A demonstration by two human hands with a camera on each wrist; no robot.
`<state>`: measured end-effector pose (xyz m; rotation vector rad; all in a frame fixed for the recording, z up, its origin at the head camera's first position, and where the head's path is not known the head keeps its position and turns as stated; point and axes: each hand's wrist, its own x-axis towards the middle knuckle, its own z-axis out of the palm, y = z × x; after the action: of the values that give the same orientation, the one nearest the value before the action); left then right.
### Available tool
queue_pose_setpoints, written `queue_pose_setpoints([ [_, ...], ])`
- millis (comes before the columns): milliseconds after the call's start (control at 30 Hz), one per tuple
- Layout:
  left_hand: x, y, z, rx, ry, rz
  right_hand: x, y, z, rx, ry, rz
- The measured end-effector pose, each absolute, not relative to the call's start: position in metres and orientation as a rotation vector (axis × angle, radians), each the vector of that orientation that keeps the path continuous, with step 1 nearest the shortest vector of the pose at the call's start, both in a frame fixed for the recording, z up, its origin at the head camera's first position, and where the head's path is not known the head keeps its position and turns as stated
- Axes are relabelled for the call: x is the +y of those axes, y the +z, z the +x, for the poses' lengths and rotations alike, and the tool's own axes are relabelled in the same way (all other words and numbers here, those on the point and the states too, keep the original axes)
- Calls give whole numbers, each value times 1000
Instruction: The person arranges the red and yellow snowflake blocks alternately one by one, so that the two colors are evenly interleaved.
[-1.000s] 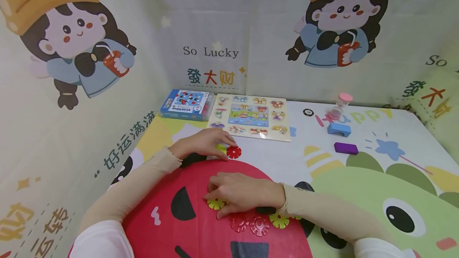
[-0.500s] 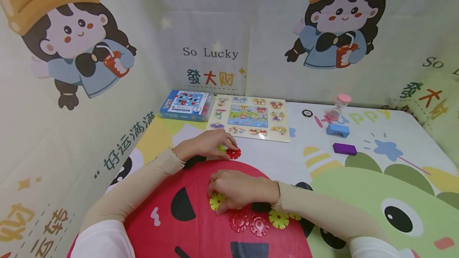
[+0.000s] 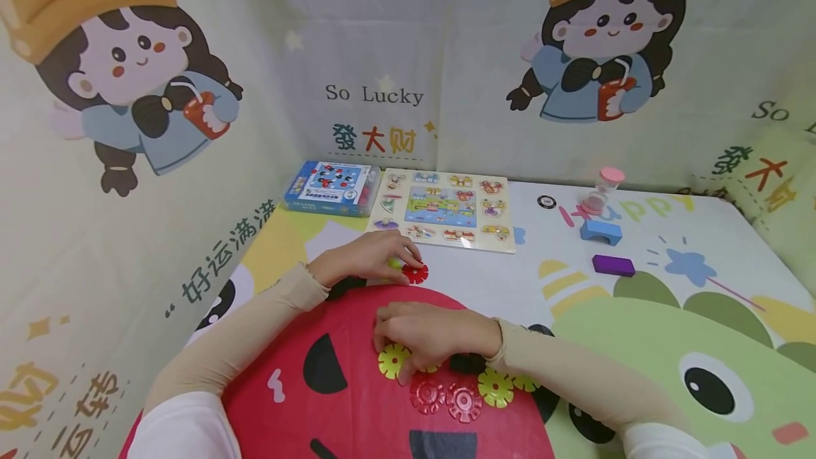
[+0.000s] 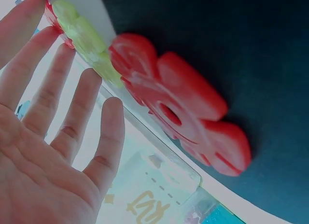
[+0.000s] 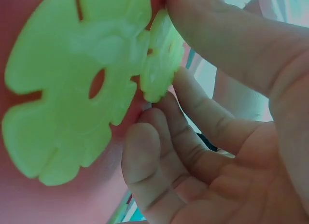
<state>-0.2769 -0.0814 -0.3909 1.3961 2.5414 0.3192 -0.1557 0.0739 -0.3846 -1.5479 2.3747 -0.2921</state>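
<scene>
My right hand (image 3: 423, 335), over the red part of the tablecloth, pinches a yellow toothed plastic disc (image 3: 393, 360) between thumb and curled fingers at its edges. A second yellow disc (image 5: 77, 89) lies beside it, mostly under the hand in the head view. Farther back, my left hand (image 3: 372, 257) rests with fingers loosely extended, fingertips at a red toothed disc (image 3: 415, 273). Another yellow disc (image 3: 394, 263) is partly hidden beneath it. In the left wrist view, a nearer red disc (image 4: 169, 108) lies on a dark patch of the cloth, below the spread fingers.
Two red discs (image 3: 464, 402) and two yellow discs (image 3: 495, 388) lie nearest me, by the right forearm. A picture puzzle board (image 3: 440, 210) and a boxed set (image 3: 331, 188) stand at the back. To the right are an hourglass (image 3: 602, 191), a blue block (image 3: 601, 231) and a purple block (image 3: 613, 265).
My right hand has slid slightly to the right, and the yellow disc it pinches has shifted right with it. The left hand has stayed nearly still by the red disc.
</scene>
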Motion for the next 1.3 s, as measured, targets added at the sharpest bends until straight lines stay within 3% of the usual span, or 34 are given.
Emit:
queue_pose_setpoints([
  [433,-82,-395,-279,2560,308,1386,84,-379,-141,2468,-247,-1649],
  [633,-81,-396,-280,2563,322,1383,117,-378,-172,2615,-486,-1530],
  [900,-80,-395,-281,2555,300,1441,169,-381,-221,2909,-563,-1104],
  [1300,-78,-395,-281,2559,302,1432,163,-395,-230,2905,-523,-1037],
])
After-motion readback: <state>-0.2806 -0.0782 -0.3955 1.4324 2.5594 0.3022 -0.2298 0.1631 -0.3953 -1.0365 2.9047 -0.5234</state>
